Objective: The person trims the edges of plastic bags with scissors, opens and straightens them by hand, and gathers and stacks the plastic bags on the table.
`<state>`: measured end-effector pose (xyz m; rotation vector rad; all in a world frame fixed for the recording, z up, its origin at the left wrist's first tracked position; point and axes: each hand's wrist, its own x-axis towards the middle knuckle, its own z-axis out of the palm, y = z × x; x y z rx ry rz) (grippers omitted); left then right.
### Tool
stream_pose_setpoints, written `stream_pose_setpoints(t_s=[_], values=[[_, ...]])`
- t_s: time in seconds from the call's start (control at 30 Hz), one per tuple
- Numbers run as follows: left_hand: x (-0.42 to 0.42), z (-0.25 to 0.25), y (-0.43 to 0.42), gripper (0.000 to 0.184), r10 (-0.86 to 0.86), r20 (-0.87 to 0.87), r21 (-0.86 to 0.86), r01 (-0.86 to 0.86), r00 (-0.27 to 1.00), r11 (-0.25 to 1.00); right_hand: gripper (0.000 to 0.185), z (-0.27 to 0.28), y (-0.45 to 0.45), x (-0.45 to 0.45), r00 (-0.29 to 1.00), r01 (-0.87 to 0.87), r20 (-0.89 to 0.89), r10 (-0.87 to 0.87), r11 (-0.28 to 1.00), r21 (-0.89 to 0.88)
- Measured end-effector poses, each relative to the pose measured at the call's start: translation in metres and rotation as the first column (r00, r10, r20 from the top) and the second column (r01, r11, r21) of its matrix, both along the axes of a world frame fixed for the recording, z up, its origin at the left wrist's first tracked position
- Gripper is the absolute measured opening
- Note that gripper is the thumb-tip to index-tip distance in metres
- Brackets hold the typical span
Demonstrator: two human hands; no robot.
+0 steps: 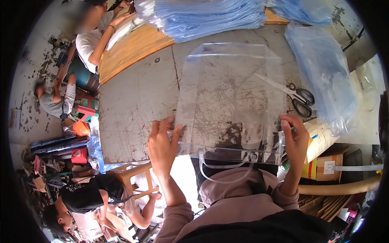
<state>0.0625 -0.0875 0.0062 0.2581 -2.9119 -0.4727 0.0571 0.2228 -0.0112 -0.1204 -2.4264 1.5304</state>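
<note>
A clear plastic bag [231, 93] lies flat on the scratched grey table [133, 101], with its looped clear handles [227, 181] hanging over the near edge. At the bag's left edge is my left hand [164, 141], fingers curled and thumb near the plastic; whether it pinches the edge is unclear. On the right edge, my right hand [295, 133] has its thumb and index finger bent close together at the plastic. Black-handled scissors [298, 97] lie right of centre, their blades pointing up-left over the bag's upper right part.
Stacks of bluish plastic sheets [214, 18] cover the far side, with more sheets [324, 73] at right. A wooden board [137, 46] sits far left. Several people are at left, one near a wooden stool [137, 178]. A cardboard box [326, 166] stands at lower right.
</note>
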Motion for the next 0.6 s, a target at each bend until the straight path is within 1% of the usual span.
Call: stream_pose_setpoints(t_s=[0.03, 0.07, 0.1, 0.13, 0.17, 0.2, 0.23, 0.27, 0.3, 0.33, 0.37, 0.4, 0.43, 0.5, 0.53, 0.6], values=[[0.002, 0.001, -0.002, 0.031, -0.060, 0.029, 0.200, 0.053, 0.998, 0.978, 0.015, -0.001, -0.001, -0.001, 1.000, -0.006, 0.004, 0.006, 1.000, 0.000], [0.004, 0.001, -0.003, 0.031, -0.055, 0.033, 0.202, 0.047, 0.998, 0.978, 0.015, -0.001, -0.002, -0.002, 0.999, -0.019, -0.028, 0.020, 0.999, 0.042], [0.004, 0.001, -0.003, 0.030, -0.171, -0.048, 0.314, 0.177, 0.984, 0.933, 0.015, -0.001, -0.003, -0.003, 0.998, -0.030, -0.061, 0.035, 0.996, 0.085], [0.002, 0.001, -0.003, 0.030, -0.276, -0.144, 0.409, 0.311, 0.950, 0.858, 0.015, -0.001, -0.004, -0.005, 0.998, -0.030, -0.061, 0.035, 0.996, 0.088], [0.002, 0.002, 0.000, 0.030, -0.279, -0.145, 0.413, 0.314, 0.949, 0.855, 0.015, 0.000, -0.004, -0.006, 0.998, -0.017, -0.057, 0.023, 0.995, 0.100], [0.004, 0.006, 0.009, 0.031, -0.283, -0.143, 0.685, 0.301, 0.949, 0.663, 0.015, 0.001, -0.004, -0.006, 0.999, -0.003, -0.052, 0.009, 0.994, 0.112], [0.005, 0.010, 0.019, 0.032, -0.286, -0.142, 0.882, 0.252, 0.948, 0.398, 0.015, -0.001, -0.003, -0.006, 0.999, 0.002, -0.051, 0.004, 0.993, 0.117], [0.006, 0.017, 0.034, 0.035, -0.282, -0.039, 0.945, 0.127, 0.959, 0.301, 0.015, -0.004, -0.002, -0.007, 0.998, -0.008, -0.060, 0.016, 0.990, 0.139], [0.005, 0.015, 0.044, 0.035, -0.285, -0.040, 0.947, 0.128, 0.958, 0.296, 0.015, -0.006, -0.001, -0.008, 0.997, -0.017, -0.069, 0.029, 0.987, 0.161], [0.004, 0.013, 0.054, 0.037, -0.337, -0.064, 0.917, 0.188, 0.939, 0.351, 0.015, -0.004, -0.002, -0.008, 0.997, -0.014, -0.067, 0.025, 0.986, 0.165], [0.003, 0.010, 0.063, 0.040, -0.391, -0.083, 0.882, 0.251, 0.917, 0.399, 0.015, -0.003, -0.003, -0.007, 0.999, -0.002, -0.038, 0.007, 0.992, 0.124], [0.002, 0.008, 0.071, 0.036, -0.348, -0.103, 0.850, 0.264, 0.932, 0.456, 0.015, -0.001, -0.004, -0.007, 1.000, 0.013, -0.009, -0.012, 0.997, 0.082], [0.001, 0.007, 0.074, 0.036, -0.354, -0.103, 0.853, 0.266, 0.930, 0.450, 0.015, -0.002, -0.004, -0.007, 1.000, 0.020, -0.007, -0.020, 0.996, 0.087], [-0.001, 0.005, 0.079, 0.032, -0.222, -0.047, 0.801, 0.170, 0.974, 0.574, 0.015, -0.006, -0.003, -0.008, 0.999, 0.038, -0.037, -0.033, 0.989, 0.141], [-0.001, 0.003, 0.079, 0.032, -0.225, -0.045, 0.802, 0.169, 0.973, 0.573, 0.015, -0.005, -0.004, -0.008, 0.999, 0.040, -0.034, -0.035, 0.989, 0.142], [-0.002, 0.000, 0.079, 0.035, -0.189, -0.028, 0.755, 0.145, 0.982, 0.640, 0.015, -0.002, -0.006, -0.009, 0.999, 0.040, 0.020, -0.042, 0.997, 0.066]])
